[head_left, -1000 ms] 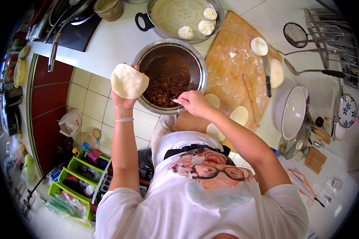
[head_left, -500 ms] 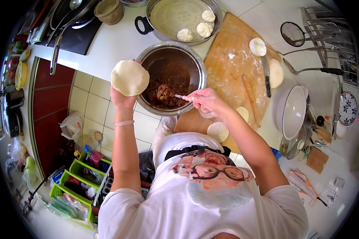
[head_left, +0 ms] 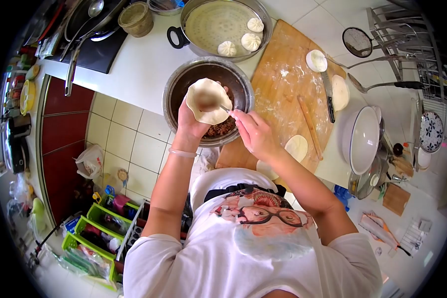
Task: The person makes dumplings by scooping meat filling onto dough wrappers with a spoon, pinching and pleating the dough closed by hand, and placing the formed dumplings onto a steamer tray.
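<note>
My left hand [head_left: 191, 125] cups a round dough wrapper [head_left: 209, 119] from below, over the metal bowl [head_left: 169, 102]. The wrapper sags in its middle, where a brownish patch shows, and its edge is wavy. Between the fingers of my right hand [head_left: 257, 133] is a thin metal utensil, likely a spoon [head_left: 227, 110]. Its working end reaches into the wrapper and cannot be made out. Dark brown minced filling [head_left: 222, 130] lies in the bowl, partly hidden by the wrapper and my hands.
A steamer pan [head_left: 185, 22] with three pleated buns [head_left: 251, 42] stands behind the bowl. On the floury wooden board [head_left: 275, 84] are a rolling pin [head_left: 310, 127], a knife [head_left: 329, 97] and flat dough rounds [head_left: 296, 147]. A white basin [head_left: 366, 141] stands to the right.
My left hand has moved right with the wrapper, from the bowl's left side to above it, and the wrapper is now cupped. My right hand has lifted the utensil from the filling to the wrapper.
</note>
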